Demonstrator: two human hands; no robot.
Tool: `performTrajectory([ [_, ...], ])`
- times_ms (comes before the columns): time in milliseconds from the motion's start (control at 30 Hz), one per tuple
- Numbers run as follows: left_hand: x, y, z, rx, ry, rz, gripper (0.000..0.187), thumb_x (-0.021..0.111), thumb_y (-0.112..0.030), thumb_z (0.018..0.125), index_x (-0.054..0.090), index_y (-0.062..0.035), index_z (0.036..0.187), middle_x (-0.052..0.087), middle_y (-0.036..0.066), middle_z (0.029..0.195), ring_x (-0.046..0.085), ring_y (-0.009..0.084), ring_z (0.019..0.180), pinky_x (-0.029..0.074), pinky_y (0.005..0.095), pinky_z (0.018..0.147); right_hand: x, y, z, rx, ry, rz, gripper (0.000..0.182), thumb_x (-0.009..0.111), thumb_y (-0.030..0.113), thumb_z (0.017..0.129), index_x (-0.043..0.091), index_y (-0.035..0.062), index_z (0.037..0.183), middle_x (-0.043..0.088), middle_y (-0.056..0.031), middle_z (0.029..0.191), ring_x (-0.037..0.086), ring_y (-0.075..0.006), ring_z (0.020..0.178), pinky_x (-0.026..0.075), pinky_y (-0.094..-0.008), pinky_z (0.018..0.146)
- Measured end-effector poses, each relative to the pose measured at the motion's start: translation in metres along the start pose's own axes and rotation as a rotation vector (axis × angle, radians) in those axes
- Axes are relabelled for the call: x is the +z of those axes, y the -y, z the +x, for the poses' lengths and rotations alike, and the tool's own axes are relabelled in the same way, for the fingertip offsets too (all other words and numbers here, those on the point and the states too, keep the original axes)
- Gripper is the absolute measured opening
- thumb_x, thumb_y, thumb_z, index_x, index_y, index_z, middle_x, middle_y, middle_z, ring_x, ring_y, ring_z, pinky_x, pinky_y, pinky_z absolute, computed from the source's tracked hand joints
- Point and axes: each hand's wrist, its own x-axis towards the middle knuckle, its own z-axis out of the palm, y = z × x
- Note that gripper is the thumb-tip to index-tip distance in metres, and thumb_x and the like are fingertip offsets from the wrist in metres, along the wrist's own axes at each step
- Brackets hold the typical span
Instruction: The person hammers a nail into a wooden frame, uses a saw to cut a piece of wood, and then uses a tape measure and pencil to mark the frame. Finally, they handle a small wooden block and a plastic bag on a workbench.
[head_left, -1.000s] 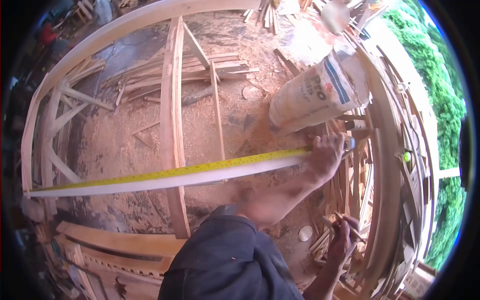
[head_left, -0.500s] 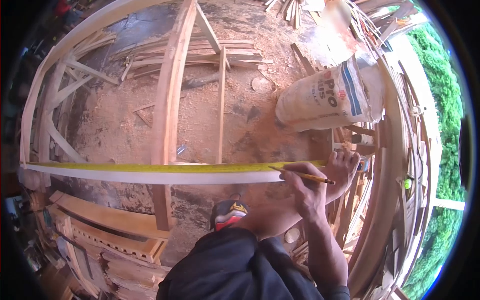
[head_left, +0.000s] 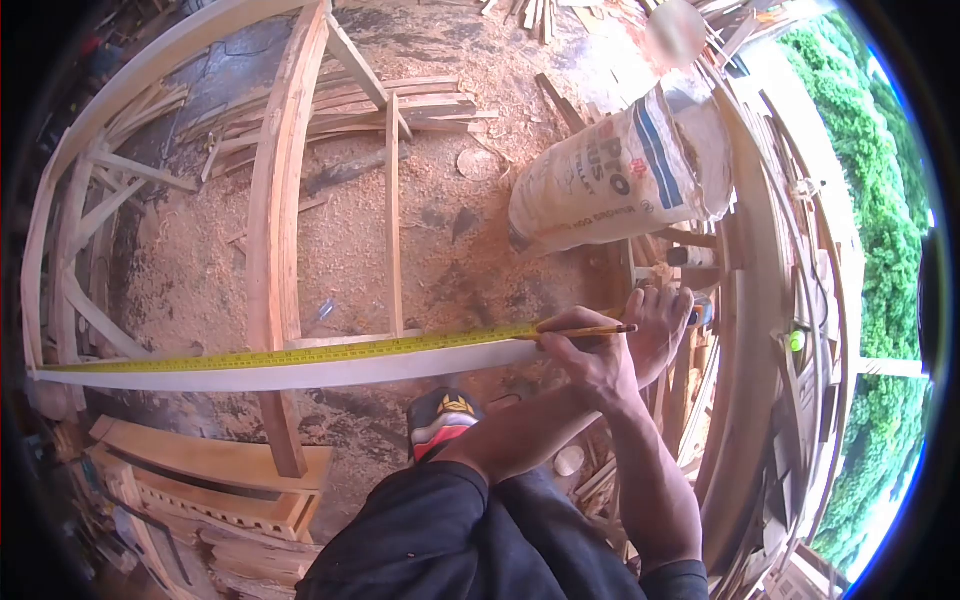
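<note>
A pencil [head_left: 590, 331] is pinched in my right hand [head_left: 590, 365], its tip over the edge of a long pale wooden strip [head_left: 300, 374]. An extended yellow tape measure blade [head_left: 300, 356] lies along the strip, from its far left end to my right hand. My left arm [head_left: 530, 430] crosses beneath the right one. Beyond the right hand, my left hand [head_left: 655, 335] has its fingers curled at the blade's right end. The blue and orange tape measure case [head_left: 703, 312] shows partly beside it; the fingers' undersides are hidden.
A wooden frame post [head_left: 275, 200] stands beyond the strip. A large printed sack [head_left: 610, 180] sits at the upper right. Stacked wood pieces [head_left: 380, 105] lie on the shaving-covered floor. A shod foot [head_left: 442, 420] is below the strip, with a wooden piece [head_left: 200, 455] at left.
My view has shifted, so most of the scene sits further left. The pencil now lies more level, its tip still at the strip. My left hand stays at the blade's right end.
</note>
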Motion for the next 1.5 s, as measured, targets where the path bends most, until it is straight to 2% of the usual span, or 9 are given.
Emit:
performTrajectory([
  [200, -0.008, 0.001, 0.002, 0.037, 0.090, 0.030, 0.042, 0.061, -0.018, 0.085, 0.051, -0.0045, 0.123, 0.057, 0.009, 0.105, 0.056, 0.0208, 0.087, 0.041, 0.0360, 0.079, -0.005, -0.008, 0.002, -0.036, 0.036, -0.010, 0.019, 0.069, 0.013, 0.086, 0.069, -0.0014, 0.098, 0.068, -0.0061, 0.083, 0.061, -0.0109, 0.077, 0.051, -0.0266, 0.072],
  [833, -0.006, 0.004, 0.002, 0.013, 0.063, -0.075, 0.040, 0.063, -0.019, 0.086, 0.051, -0.0044, 0.121, 0.058, 0.010, 0.108, 0.056, 0.0227, 0.089, 0.042, 0.0372, 0.082, -0.005, -0.006, 0.006, -0.032, 0.069, -0.034, 0.017, 0.068, 0.012, 0.085, 0.069, -0.0017, 0.095, 0.069, -0.0078, 0.079, 0.065, -0.0119, 0.075, 0.053, -0.0273, 0.071],
  [1033, -0.008, 0.005, 0.001, 0.023, 0.068, -0.060, 0.040, 0.063, -0.020, 0.087, 0.051, -0.0047, 0.122, 0.058, 0.010, 0.110, 0.056, 0.0223, 0.090, 0.042, 0.0374, 0.082, -0.005, -0.005, 0.005, -0.091, 0.073, -0.074, 0.017, 0.068, 0.012, 0.084, 0.069, -0.0018, 0.094, 0.070, -0.0087, 0.079, 0.066, -0.0128, 0.075, 0.053, -0.0274, 0.071],
  [1233, -0.004, 0.005, 0.002, 0.015, 0.078, -0.070, 0.041, 0.062, -0.020, 0.086, 0.051, -0.0047, 0.123, 0.057, 0.011, 0.110, 0.055, 0.0223, 0.088, 0.042, 0.0375, 0.081, -0.004, -0.011, 0.006, -0.094, 0.058, -0.046, 0.017, 0.068, 0.010, 0.085, 0.069, -0.0023, 0.096, 0.070, -0.0088, 0.080, 0.066, -0.0118, 0.076, 0.053, -0.0262, 0.072],
  [1367, 0.012, 0.003, -0.008, 0.007, -0.002, -0.034, 0.041, 0.061, -0.022, 0.086, 0.051, -0.0044, 0.123, 0.057, 0.011, 0.109, 0.055, 0.0239, 0.088, 0.041, 0.0388, 0.081, -0.015, -0.006, 0.000, -0.017, 0.045, 0.175, 0.017, 0.065, 0.007, 0.088, 0.069, -0.0021, 0.103, 0.070, -0.0068, 0.083, 0.065, -0.0124, 0.083, 0.051, -0.0237, 0.076],
  [1400, 0.027, 0.001, -0.015, -0.012, -0.045, 0.000, 0.042, 0.061, -0.022, 0.086, 0.051, -0.0042, 0.122, 0.057, 0.011, 0.109, 0.055, 0.0244, 0.088, 0.041, 0.0391, 0.080, -0.026, 0.010, -0.005, -0.116, 0.049, 0.090, 0.019, 0.061, 0.008, 0.091, 0.069, -0.0014, 0.106, 0.071, -0.0070, 0.084, 0.067, -0.0145, 0.084, 0.051, -0.0241, 0.077],
  [1433, 0.036, -0.003, -0.015, -0.035, -0.094, 0.039, 0.042, 0.061, -0.023, 0.085, 0.052, -0.0040, 0.122, 0.057, 0.011, 0.108, 0.055, 0.0248, 0.089, 0.041, 0.0394, 0.080, -0.044, 0.012, -0.008, -0.247, -0.008, -0.113, 0.022, 0.058, 0.006, 0.089, 0.069, -0.0007, 0.107, 0.072, -0.0087, 0.086, 0.068, -0.0173, 0.086, 0.051, -0.0276, 0.081],
  [1467, 0.029, -0.014, -0.005, 0.001, 0.143, 0.150, 0.034, 0.059, -0.022, 0.086, 0.054, -0.0056, 0.115, 0.058, 0.012, 0.108, 0.056, 0.0261, 0.089, 0.042, 0.0418, 0.085, -0.063, 0.014, -0.010, -0.367, -0.093, -0.319, 0.025, 0.056, 0.004, 0.087, 0.069, 0.0000, 0.109, 0.073, -0.0105, 0.087, 0.069, -0.0201, 0.087, 0.051, -0.0312, 0.086],
  [1500, 0.019, -0.012, -0.002, 0.015, 0.209, 0.060, 0.027, 0.057, -0.021, 0.087, 0.055, -0.0066, 0.109, 0.058, 0.013, 0.106, 0.057, 0.0270, 0.090, 0.042, 0.0434, 0.087, -0.075, 0.023, -0.014, -0.324, -0.187, -0.253, 0.026, 0.056, 0.005, 0.087, 0.069, -0.0003, 0.108, 0.073, -0.0106, 0.090, 0.069, -0.0195, 0.090, 0.050, -0.0321, 0.087],
])
